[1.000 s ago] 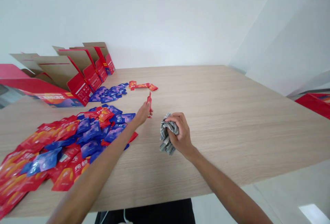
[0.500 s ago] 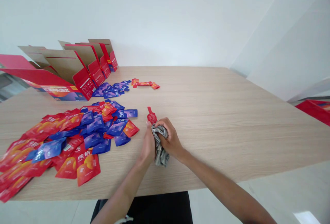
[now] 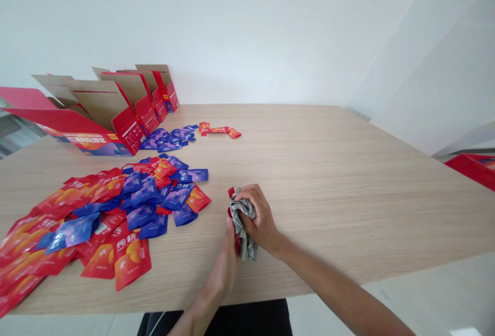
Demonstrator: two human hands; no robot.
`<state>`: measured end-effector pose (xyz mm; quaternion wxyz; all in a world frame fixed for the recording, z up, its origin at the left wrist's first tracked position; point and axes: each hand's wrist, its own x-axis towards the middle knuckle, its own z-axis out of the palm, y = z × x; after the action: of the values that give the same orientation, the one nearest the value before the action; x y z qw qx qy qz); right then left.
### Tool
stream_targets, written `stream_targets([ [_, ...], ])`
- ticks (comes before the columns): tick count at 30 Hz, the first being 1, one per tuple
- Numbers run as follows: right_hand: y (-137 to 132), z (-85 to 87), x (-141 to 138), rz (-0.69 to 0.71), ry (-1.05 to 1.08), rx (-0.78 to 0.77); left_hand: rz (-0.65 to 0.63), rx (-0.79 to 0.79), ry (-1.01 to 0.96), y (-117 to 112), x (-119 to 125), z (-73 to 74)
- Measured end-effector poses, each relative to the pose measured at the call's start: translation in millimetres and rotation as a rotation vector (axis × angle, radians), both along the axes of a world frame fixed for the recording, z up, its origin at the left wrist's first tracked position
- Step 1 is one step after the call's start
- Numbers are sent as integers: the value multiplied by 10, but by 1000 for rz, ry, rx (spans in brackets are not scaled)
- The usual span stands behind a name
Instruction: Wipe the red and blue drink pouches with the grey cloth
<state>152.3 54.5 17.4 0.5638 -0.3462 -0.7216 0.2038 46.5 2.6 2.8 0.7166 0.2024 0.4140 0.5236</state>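
Near the table's front edge, my right hand (image 3: 264, 221) is closed round a crumpled grey striped cloth (image 3: 244, 211). The cloth presses against a small red pouch (image 3: 237, 245), mostly covered, with only its red top end and a thin strip along its left side showing. My left hand (image 3: 227, 259) holds the pouch from the left and below, its thumb pointing up along the pouch's edge. Its other fingers are hidden behind the pouch and cloth. A heap of red pouches (image 3: 132, 257) and blue pouches (image 3: 144, 190) lies to the left of my hands.
Open red cardboard boxes (image 3: 130, 132) stand in a row at the back left. Beside them lie several blue pouches (image 3: 166, 139) and a few small red-orange ones (image 3: 218, 130). Another red box (image 3: 469, 168) shows at the far right, beyond the wooden table (image 3: 328, 181).
My left hand has slid down toward me, lower on the pouch. The cloth and right hand have shifted slightly toward me and now cover most of the pouch's top. The view has tilted a little.
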Motion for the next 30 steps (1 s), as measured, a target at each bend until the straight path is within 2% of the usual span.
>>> stream_targets([
  [4, 12, -4, -1, 17, 6, -30, -56, 61, 49, -53, -21, -156],
  [6, 14, -25, -16, 30, 1, -48, -22, 83, 89, -3, -60, -188],
  [10, -9, -87, -67, 107, -49, -68, 103, 58, 145, 186, -168, -164],
  [13, -46, -117, -92, 154, -90, -57, 132, 48, 109, 272, -214, -126],
  [18, -57, -76, -41, 106, -94, -28, 138, 67, 122, 148, -188, -154],
  [21, -3, -8, 33, 16, -63, -4, 16, 107, 165, 20, -165, -145],
  [24, 71, 57, 107, -52, -34, 26, -145, 103, 72, -58, -168, -74],
  [30, 140, 132, 184, -100, 23, 37, -246, 37, -81, -63, -294, 103],
])
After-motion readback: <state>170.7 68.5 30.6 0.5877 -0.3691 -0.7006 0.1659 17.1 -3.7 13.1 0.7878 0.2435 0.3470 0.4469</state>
